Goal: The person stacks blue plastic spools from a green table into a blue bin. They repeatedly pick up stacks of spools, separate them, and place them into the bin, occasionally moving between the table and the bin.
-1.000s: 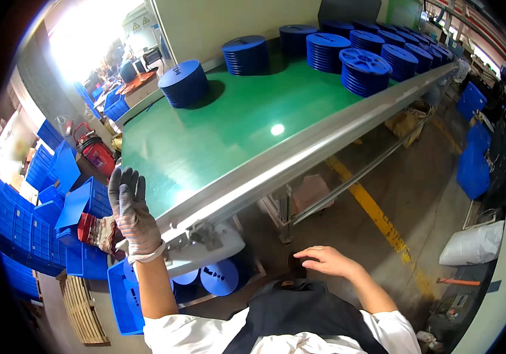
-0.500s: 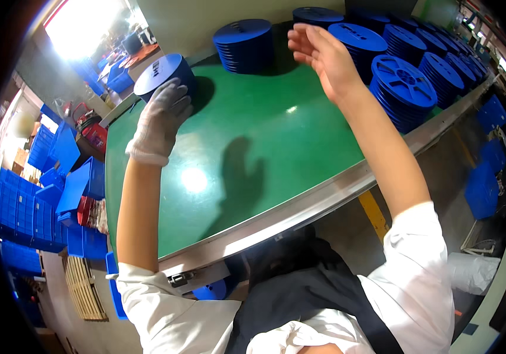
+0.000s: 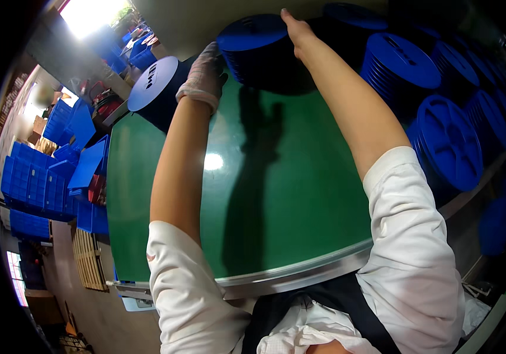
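Observation:
A stack of blue plastic reels (image 3: 256, 35) stands at the far side of the green tabletop, between my two hands. My left hand (image 3: 204, 74), in a pale knitted glove, lies against the stack's left side with its fingers pointing away from me. On the right side, my bare right hand (image 3: 298, 34) holds the stack with the thumb up; its other fingers are mostly hidden. Together the hands clasp the stack. Another blue reel stack (image 3: 154, 88) with a slotted top sits just left of my gloved hand.
More blue reel stacks (image 3: 403, 62) crowd the right side of the green table (image 3: 300, 206). One spoked reel (image 3: 451, 141) tilts near its right edge. A metal rim (image 3: 300, 274) runs along the front. Blue crates (image 3: 37, 183) and a wooden pallet (image 3: 87, 259) stand on the floor at left.
My left hand has left the left stack and moved right to the middle one. The right hand has come to that stack's right side. My view has shifted closer over the table.

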{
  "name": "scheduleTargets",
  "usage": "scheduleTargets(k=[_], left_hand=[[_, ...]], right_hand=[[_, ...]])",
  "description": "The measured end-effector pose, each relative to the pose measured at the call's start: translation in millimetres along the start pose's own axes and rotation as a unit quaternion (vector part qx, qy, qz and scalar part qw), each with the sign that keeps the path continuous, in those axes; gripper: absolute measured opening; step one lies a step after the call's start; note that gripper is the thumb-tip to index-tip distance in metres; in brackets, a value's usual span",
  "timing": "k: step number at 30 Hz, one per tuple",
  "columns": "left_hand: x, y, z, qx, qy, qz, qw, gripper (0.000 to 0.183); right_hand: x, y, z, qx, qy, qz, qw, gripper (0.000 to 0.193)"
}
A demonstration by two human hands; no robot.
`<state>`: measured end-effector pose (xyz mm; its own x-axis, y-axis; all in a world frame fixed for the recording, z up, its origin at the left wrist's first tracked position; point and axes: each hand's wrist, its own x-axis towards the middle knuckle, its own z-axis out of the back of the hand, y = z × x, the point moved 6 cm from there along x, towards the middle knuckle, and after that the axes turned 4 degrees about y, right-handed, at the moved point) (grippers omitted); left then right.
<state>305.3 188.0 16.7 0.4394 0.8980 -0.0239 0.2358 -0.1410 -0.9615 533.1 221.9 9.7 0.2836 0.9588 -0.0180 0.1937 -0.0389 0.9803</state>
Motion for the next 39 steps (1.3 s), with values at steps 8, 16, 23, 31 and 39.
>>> scheduleTargets(k=[8, 16, 23, 31, 39], left_hand=[[43, 7, 4, -0.091, -0.109, -0.002, 0.990, 0.066], [-1, 1, 2, -0.067, -0.123, 0.017, 0.990, 0.078], [-25, -9, 23, -0.150, -0.091, -0.060, 0.983, 0.063], [-51, -120, 103, -0.200, -0.097, -0.131, 0.966, 0.045], [-57, -125, 248, -0.156, -0.199, -0.060, 0.966, 0.036]], right_hand=[[-2, 0, -16, -0.078, 0.021, 0.007, 0.997, 0.076], [-54, 3, -21, -0.099, -0.038, -0.018, 0.994, 0.060], [-111, 24, -53, -0.017, 0.057, 0.030, 0.998, 0.041], [-131, 102, -173, 0.070, 0.222, 0.109, 0.966, 0.034], [-133, 48, -275, 0.037, 0.216, 0.027, 0.975, 0.048]])
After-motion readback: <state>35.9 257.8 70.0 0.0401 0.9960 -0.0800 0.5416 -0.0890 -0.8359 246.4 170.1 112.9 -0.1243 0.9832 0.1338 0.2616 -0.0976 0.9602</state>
